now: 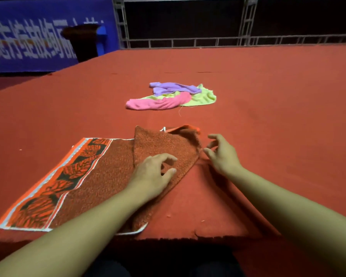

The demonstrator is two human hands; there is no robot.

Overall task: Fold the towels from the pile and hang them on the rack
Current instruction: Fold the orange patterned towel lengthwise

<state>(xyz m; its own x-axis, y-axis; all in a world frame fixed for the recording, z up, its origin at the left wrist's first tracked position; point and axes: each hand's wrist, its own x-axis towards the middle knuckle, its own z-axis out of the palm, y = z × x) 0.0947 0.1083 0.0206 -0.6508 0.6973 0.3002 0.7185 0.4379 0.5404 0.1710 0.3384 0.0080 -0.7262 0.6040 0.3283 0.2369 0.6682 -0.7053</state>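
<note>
An orange-red patterned towel (100, 176) with a black-and-orange border strip lies near the front edge of the red table (268, 116). Its right part is folded over into a triangular flap. My left hand (154, 172) rests on that flap with relaxed, slightly curled fingers. My right hand (222, 154) hovers at the flap's right edge, fingers spread and loosely bent, holding nothing that I can see. Farther back in the middle lies a pile of a pink towel (160, 102), a purple towel (174, 88) and a light green towel (202, 96). No rack is in view.
The table's front edge (188, 238) runs just below the towel. A metal truss frame (188, 40) stands behind the table. At the back left are a blue banner (28, 37) and a dark stand (84, 41).
</note>
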